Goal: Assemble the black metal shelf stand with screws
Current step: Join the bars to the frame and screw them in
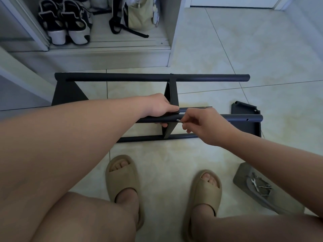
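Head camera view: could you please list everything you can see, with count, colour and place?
shelf stand: one, black, lying on the tiled floor, centre
loose panel: one, black, floor, at the stand's right end
silver piece: one, screw or tool unclear, at the near tube
wrench: one, silver, on the grey pad
grey pad: one, floor, lower right
shoes: two, black and white, cabinet, top left
bag: one, pale green, black straps, cabinet
slippers: two, tan, on the feet
left hand: grips the near tube
right hand: pinches the silver piece
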Demonstrator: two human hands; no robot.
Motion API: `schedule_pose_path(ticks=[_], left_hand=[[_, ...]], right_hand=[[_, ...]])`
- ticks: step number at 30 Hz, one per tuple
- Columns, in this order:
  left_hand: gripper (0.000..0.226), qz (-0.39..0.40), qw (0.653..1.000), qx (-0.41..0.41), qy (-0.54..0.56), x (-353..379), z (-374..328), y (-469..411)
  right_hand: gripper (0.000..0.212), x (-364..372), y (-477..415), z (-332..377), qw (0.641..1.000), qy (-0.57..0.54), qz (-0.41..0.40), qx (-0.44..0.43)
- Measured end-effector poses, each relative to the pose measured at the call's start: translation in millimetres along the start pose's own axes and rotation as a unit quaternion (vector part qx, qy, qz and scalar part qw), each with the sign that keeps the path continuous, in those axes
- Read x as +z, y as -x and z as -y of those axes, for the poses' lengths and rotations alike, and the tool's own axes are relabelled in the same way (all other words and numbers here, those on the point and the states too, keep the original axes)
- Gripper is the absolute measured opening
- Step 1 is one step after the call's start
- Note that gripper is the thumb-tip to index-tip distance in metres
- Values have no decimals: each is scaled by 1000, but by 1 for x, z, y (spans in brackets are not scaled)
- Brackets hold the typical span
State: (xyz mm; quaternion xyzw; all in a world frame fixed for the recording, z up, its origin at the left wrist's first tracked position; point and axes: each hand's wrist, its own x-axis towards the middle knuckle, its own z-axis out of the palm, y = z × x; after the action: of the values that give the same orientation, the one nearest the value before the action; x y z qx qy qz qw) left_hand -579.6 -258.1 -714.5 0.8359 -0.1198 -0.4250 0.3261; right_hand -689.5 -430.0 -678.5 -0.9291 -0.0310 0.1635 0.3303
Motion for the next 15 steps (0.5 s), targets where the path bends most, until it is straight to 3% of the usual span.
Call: schedule_pose_path(ticks=[8,15], left_hand=[[40,31,998,-38,34,-5,-1,-1],[36,19,998,-43,30,-8,-2,0]], right_hand=[[9,16,-5,-3,996,74,-23,-36],[9,22,-10,-1,999,16,-52,4]])
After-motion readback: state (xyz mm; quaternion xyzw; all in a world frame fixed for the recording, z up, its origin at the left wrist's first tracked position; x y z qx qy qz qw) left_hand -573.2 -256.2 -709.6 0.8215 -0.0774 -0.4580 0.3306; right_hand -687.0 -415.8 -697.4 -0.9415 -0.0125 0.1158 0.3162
